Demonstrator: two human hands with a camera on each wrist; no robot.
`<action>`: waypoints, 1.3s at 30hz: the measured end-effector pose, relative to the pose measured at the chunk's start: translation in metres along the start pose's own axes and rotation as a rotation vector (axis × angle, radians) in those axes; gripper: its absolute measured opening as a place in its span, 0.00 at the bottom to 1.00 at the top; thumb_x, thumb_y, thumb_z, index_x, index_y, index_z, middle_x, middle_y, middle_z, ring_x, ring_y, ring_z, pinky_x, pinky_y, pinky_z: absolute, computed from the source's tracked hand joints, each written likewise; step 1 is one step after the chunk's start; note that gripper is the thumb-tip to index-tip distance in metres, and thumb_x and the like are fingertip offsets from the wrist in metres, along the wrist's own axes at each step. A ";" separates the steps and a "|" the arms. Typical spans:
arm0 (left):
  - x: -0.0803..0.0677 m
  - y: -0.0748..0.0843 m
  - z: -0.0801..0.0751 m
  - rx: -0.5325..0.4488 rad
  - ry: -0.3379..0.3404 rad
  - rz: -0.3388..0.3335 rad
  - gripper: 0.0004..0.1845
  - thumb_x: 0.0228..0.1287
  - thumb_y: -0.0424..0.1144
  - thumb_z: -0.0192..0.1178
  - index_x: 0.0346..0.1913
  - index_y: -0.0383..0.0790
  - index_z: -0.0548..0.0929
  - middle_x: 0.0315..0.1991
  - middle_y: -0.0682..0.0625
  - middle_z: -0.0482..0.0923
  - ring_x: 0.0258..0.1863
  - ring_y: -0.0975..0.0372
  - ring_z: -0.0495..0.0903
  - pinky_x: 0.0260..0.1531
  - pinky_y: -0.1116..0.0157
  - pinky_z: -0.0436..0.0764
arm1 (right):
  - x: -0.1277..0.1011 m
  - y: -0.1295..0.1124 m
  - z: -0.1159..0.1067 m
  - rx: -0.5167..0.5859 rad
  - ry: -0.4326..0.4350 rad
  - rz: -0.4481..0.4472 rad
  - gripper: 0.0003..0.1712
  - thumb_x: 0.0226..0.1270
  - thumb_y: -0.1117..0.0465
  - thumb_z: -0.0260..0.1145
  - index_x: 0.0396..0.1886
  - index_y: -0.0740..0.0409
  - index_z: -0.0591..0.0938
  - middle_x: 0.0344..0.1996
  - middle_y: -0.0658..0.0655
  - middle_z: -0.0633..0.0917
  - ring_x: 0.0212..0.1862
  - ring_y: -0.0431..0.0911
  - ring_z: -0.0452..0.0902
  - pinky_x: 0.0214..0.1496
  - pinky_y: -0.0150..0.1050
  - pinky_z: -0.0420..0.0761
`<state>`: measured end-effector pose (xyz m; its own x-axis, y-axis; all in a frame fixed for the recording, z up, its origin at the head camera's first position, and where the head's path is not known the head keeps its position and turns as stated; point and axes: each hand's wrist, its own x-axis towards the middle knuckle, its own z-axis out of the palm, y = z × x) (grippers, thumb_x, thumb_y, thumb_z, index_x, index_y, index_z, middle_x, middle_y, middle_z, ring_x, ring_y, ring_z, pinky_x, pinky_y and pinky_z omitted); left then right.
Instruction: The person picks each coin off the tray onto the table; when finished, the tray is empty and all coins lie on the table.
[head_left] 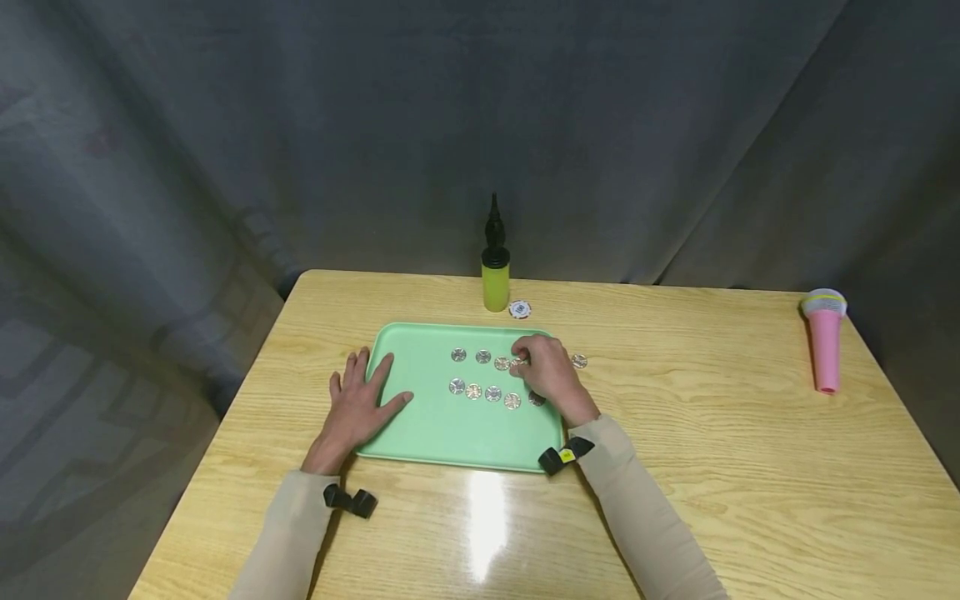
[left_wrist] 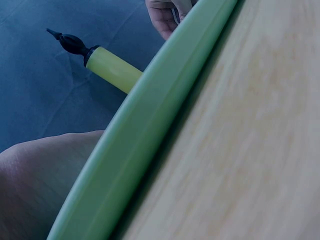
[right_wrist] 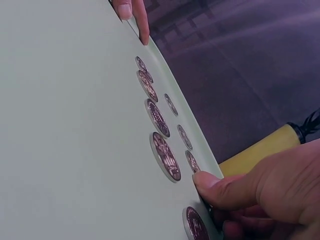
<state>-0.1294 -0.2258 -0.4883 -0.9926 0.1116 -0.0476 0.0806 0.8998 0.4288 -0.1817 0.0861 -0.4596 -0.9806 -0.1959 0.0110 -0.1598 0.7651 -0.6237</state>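
A pale green tray (head_left: 427,429) bears several silvery coins in two rough rows, among them a front-row coin (head_left: 457,386) and a back-row coin (head_left: 458,354). The left hand (head_left: 358,408) lies with spread fingers over the tray's left edge, thumb on its floor. Over the right part of the tray, the right hand (head_left: 551,367) pinches a coin (head_left: 517,367) at the end of the back row between thumb and fingers. Its thumb (right_wrist: 210,182) hides most of that coin in the right wrist view. One more coin (right_wrist: 195,225) lies near this hand's underside.
Behind the tray stands a yellow hand pump (head_left: 496,283) with a black nozzle, next to a poker chip (head_left: 520,309). A loose coin (head_left: 579,361) lies on the wooden table (head_left: 675,375) right of the tray. A pink toy microphone (head_left: 826,342) lies far right. Dark curtains hang behind.
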 end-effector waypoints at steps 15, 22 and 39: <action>0.000 0.000 0.000 -0.004 0.008 0.002 0.44 0.67 0.59 0.58 0.79 0.41 0.57 0.80 0.29 0.41 0.80 0.34 0.36 0.72 0.30 0.38 | -0.001 -0.002 -0.001 -0.012 -0.007 0.014 0.13 0.56 0.66 0.76 0.42 0.62 0.89 0.33 0.58 0.86 0.36 0.47 0.78 0.36 0.37 0.78; 0.001 0.000 0.000 0.006 0.004 0.000 0.44 0.68 0.59 0.58 0.79 0.41 0.57 0.80 0.29 0.41 0.80 0.34 0.37 0.72 0.30 0.38 | 0.000 0.000 -0.003 0.035 -0.015 0.022 0.08 0.58 0.67 0.75 0.37 0.62 0.87 0.32 0.58 0.83 0.34 0.47 0.75 0.32 0.34 0.75; 0.000 0.000 0.000 0.003 -0.006 -0.007 0.44 0.68 0.60 0.57 0.79 0.41 0.56 0.80 0.28 0.40 0.80 0.35 0.36 0.72 0.30 0.37 | -0.005 0.005 -0.008 0.130 -0.012 0.000 0.04 0.66 0.70 0.67 0.36 0.63 0.87 0.29 0.58 0.85 0.30 0.44 0.75 0.31 0.33 0.75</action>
<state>-0.1294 -0.2262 -0.4886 -0.9925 0.1081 -0.0564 0.0740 0.9018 0.4258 -0.1787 0.0956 -0.4568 -0.9790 -0.2039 0.0020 -0.1429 0.6794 -0.7197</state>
